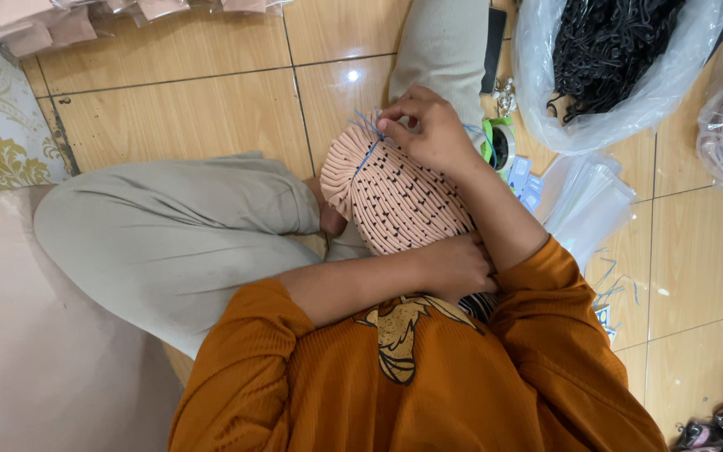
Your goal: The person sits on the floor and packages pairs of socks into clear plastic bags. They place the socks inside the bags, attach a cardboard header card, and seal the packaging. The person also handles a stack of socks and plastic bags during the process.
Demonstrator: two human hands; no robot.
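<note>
Nearest my lens sat the orange ribbed-knit shirt (428, 377), its printed chest motif partly folded out of sight. Over it the left hand (453, 266) lay curled against the near end of a bundle of peach pleated fabric pieces with dark dots (395, 192); its fingertips were tucked under the cloth, so I could not tell how they gripped. The bundle rested on the lap, between grey-beige trousers (177, 234) and the tiled wooden-look floor (202, 100). At its far end the right hand (428, 130) had thumb and fingers pressed together, pinching a thin blue tie string (367, 151) wound round the top (its knot was too small to read). Beyond, a clear plastic bag of black cords (621, 59) was cut off by the frame's top edge, and a small green roll (499, 142) was half hidden behind the right wrist.
</note>
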